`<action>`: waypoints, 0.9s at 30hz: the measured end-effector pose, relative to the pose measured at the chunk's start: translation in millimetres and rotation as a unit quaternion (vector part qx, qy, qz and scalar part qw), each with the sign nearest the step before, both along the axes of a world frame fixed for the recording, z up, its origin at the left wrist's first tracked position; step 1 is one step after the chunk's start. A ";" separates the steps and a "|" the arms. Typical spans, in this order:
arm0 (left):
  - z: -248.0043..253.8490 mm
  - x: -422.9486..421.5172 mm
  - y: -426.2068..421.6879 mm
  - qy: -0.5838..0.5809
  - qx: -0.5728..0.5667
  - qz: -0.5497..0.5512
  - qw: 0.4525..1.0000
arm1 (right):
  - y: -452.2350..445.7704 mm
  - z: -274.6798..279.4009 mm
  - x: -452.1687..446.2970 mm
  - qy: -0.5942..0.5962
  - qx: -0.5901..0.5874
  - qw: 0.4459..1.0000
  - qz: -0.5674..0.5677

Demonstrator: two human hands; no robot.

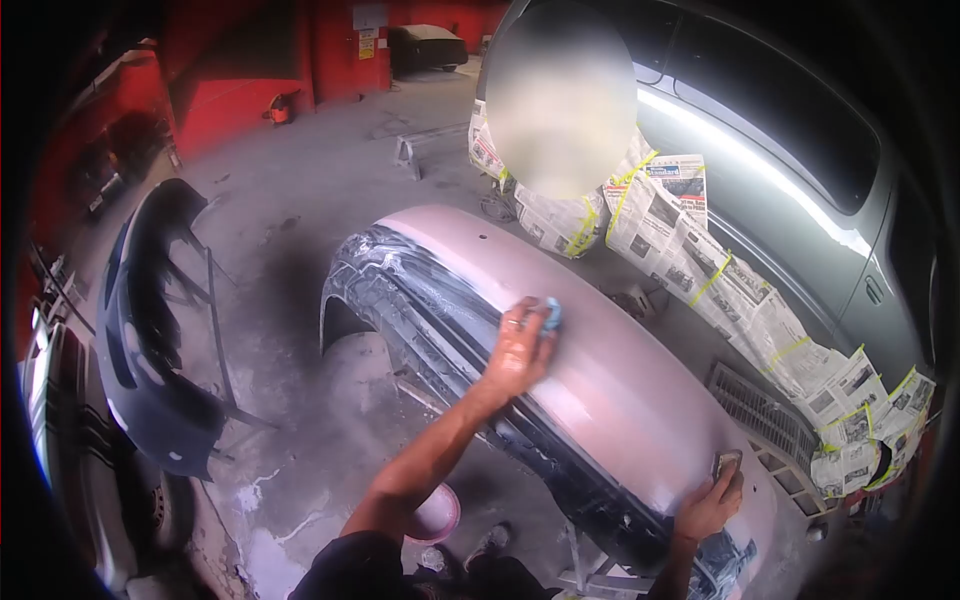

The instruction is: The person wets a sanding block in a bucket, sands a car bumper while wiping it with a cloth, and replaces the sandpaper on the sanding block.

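Note:
A pink-coated car bumper [625,375] lies across the middle of the view, its edge covered in dark, smeared film. My left hand [518,350] reaches over the middle of it, closed around a light blue sponge or cloth [552,316] that seems to touch the pink surface. Toward the bumper's near right end, my right hand [712,503] grips a small grey-brown sanding block [728,462] against the surface. Whitish wet streaks show on the pink coat beside both hands.
A dark bumper [150,360] rests on a stand at the left. A grey van [770,190] masked with newspaper [690,235] stands at the right. A pink-rimmed bucket [438,515] sits near my feet. A vent grille [762,410] is behind the bumper; a blurred oval hides part of the background.

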State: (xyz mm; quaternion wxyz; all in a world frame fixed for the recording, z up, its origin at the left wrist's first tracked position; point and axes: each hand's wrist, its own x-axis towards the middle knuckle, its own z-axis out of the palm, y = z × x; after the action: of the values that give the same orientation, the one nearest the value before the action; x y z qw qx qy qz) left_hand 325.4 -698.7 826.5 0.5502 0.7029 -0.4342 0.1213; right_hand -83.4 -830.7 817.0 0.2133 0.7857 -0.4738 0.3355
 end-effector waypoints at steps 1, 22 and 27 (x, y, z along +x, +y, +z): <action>9.4 -16.0 -15.0 -0.002 0.006 0.008 1.000 | -2.0 -2.2 -1.2 -0.006 -0.008 1.000 0.006; -98.4 306.8 33.0 0.282 -0.270 0.387 0.835 | -55.0 97.3 31.2 0.107 0.329 0.890 0.297; -62.7 269.3 30.9 0.184 -0.063 0.472 0.860 | -59.7 88.7 116.5 0.125 0.306 0.869 0.368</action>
State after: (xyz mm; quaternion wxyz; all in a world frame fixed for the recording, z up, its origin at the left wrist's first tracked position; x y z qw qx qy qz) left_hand 594.7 -667.8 763.8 0.5400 0.7969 0.0674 0.2625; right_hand 33.1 -890.5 905.6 -0.1195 0.9645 -0.1984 0.1266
